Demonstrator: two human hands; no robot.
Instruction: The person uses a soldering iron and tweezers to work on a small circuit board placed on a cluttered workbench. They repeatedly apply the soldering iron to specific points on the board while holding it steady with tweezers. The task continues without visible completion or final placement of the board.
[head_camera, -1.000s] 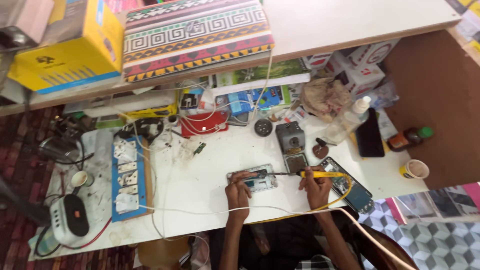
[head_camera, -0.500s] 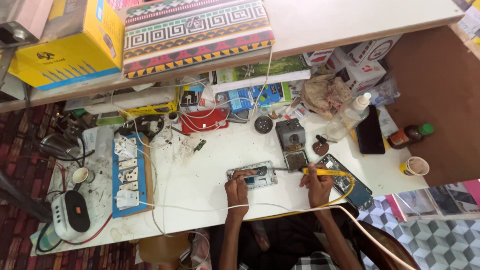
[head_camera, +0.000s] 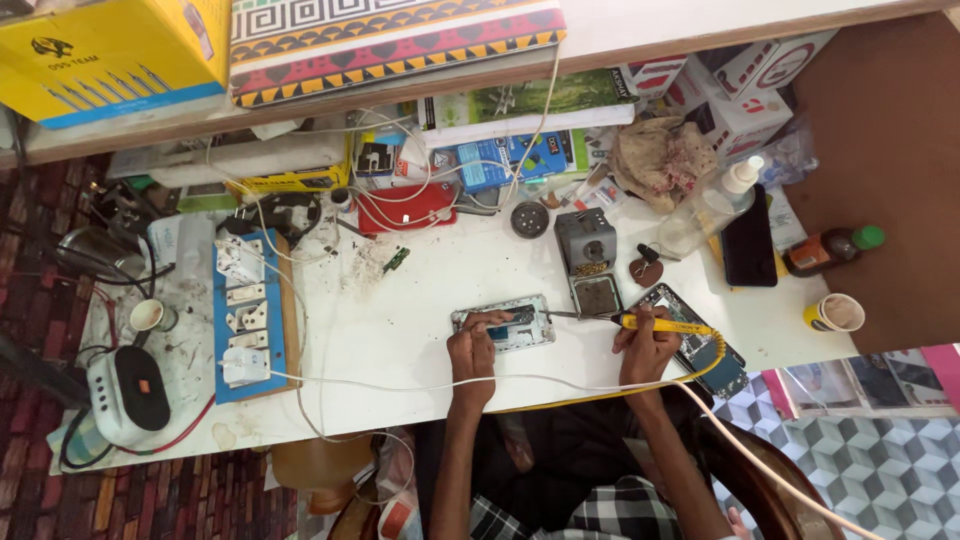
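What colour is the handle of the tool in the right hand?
Yellow. The soldering iron handle, held in the right hand, shows best in the head view.

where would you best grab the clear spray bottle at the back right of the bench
Probably around the clear body of the spray bottle, coming from the near side. It lies tilted, white nozzle toward the boxes, and the black phone crowds its right.

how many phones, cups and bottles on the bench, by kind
phones: 3, the opened one under the left hand, the opened one by the right hand, the black one
cups: 2, and
bottles: 2, clear and brown
total: 7
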